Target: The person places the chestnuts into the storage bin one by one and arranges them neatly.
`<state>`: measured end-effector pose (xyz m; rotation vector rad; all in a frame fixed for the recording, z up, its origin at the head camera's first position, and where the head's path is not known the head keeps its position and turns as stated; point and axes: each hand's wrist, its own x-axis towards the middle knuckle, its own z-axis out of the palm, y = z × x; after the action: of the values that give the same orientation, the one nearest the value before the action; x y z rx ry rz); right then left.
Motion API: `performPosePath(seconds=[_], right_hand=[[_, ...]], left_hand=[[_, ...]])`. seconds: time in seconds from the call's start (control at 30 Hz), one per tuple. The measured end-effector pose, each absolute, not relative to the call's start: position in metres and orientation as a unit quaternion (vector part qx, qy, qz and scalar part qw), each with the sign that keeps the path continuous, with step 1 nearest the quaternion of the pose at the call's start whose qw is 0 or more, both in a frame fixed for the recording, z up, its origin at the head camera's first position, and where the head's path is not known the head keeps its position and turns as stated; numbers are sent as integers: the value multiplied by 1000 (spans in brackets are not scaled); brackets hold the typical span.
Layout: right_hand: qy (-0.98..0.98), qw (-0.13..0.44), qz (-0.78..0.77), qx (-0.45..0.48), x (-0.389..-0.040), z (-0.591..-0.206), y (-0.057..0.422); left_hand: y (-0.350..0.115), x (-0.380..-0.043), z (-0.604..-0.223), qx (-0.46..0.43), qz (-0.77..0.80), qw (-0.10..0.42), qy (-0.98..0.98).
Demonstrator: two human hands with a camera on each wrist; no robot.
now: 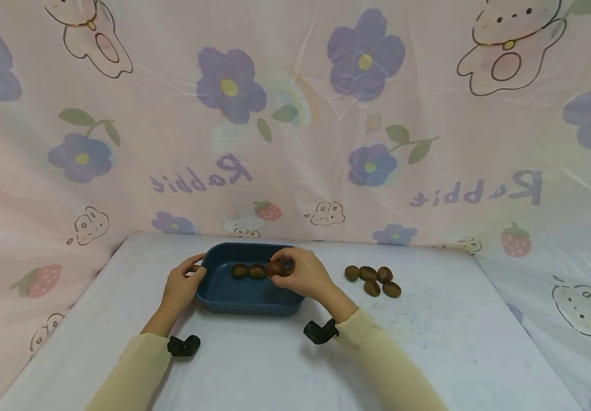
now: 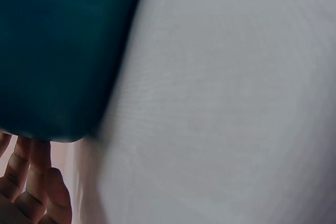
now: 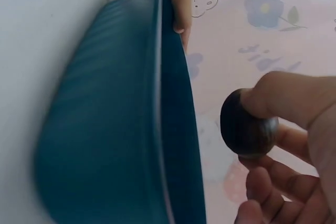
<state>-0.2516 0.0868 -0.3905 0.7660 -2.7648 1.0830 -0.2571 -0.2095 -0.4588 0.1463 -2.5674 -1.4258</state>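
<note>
A dark blue rectangular box (image 1: 250, 309) stands on the table, its side walls close in both wrist views. My left hand (image 1: 179, 286) grips its left end, thumb at the rim and fingers along the outside wall. In the left wrist view the fingers (image 2: 39, 174) lie against that wall. Over the right part of the box, my right hand (image 1: 308, 275) pinches a brown chestnut (image 1: 276, 269) between thumb and fingers. The right wrist view has this chestnut (image 3: 242, 124) above the rim. Inside the box, chestnuts (image 1: 239, 271) lie in a row, the right end partly hidden by my right hand.
Several more chestnuts (image 1: 368, 274) lie grouped on the white table (image 1: 429, 354), right of the box. A patterned cloth (image 1: 295, 142) hangs behind the table and along its sides. Each wrist carries a black device (image 1: 321, 331).
</note>
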Motion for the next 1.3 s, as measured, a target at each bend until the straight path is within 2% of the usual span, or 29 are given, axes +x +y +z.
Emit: performPosePath(seconds=[0.7,1.3], right_hand=[[-910,34,344,229,-264,-417,34],[-928,-4,306,214,-279,-431,12]], left_hand=[[-212,-257,-459,45,-481,92,-871],[-211,-257,-460,41,-469,96,-877]])
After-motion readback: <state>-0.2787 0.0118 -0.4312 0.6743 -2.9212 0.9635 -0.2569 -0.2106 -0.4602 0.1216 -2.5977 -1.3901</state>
